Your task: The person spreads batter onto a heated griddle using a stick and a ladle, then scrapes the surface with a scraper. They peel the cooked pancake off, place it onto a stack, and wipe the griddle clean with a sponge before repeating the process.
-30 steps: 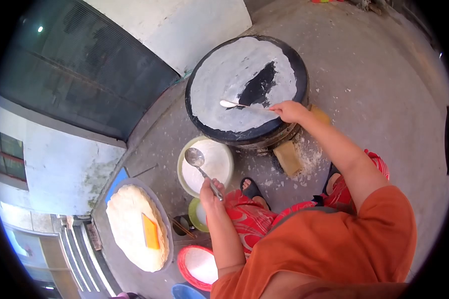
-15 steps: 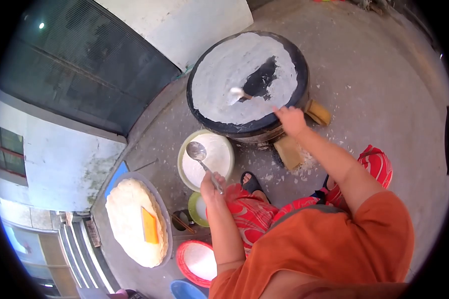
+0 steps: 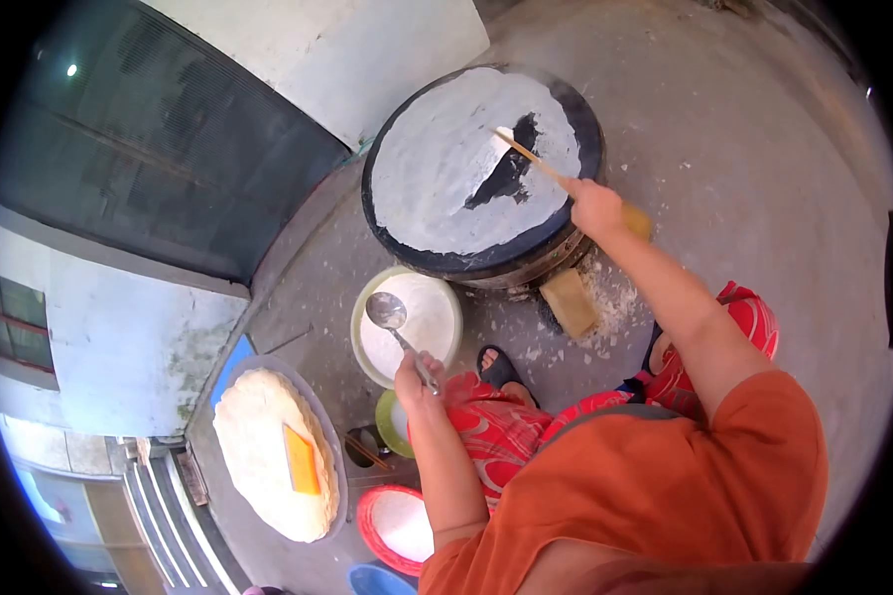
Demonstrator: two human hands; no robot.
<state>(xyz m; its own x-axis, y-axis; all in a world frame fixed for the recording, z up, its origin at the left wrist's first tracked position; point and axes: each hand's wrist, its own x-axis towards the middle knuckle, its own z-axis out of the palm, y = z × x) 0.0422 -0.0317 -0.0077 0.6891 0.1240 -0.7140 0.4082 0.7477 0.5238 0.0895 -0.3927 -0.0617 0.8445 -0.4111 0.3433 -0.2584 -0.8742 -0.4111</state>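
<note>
My right hand (image 3: 597,210) is closed around the handle of a wooden batter spreader (image 3: 534,159). Its far end rests on or just above the batter, beside a pale clump. Pale batter (image 3: 432,164) covers most of a round black griddle (image 3: 587,129), with a dark uncoated strip (image 3: 501,181) right of its middle. Lower down, my left hand (image 3: 419,373) grips the handle of a metal ladle (image 3: 386,310). The ladle's bowl hangs over a pale green basin (image 3: 359,347) of white batter.
A stack of thin flatbreads (image 3: 263,436) on a tray, topped by an orange scraper (image 3: 302,460), lies left. Near my legs stand a small green bowl (image 3: 391,424), a red basin (image 3: 369,521) and a blue basin (image 3: 379,579). A yellowish block (image 3: 570,302) sits beside the griddle among crumbs.
The spreader has swept up and right over the griddle, and the bare strip has changed shape, reaching further down-left. My right hand has shifted slightly right and up. My left hand still holds the ladle.
</note>
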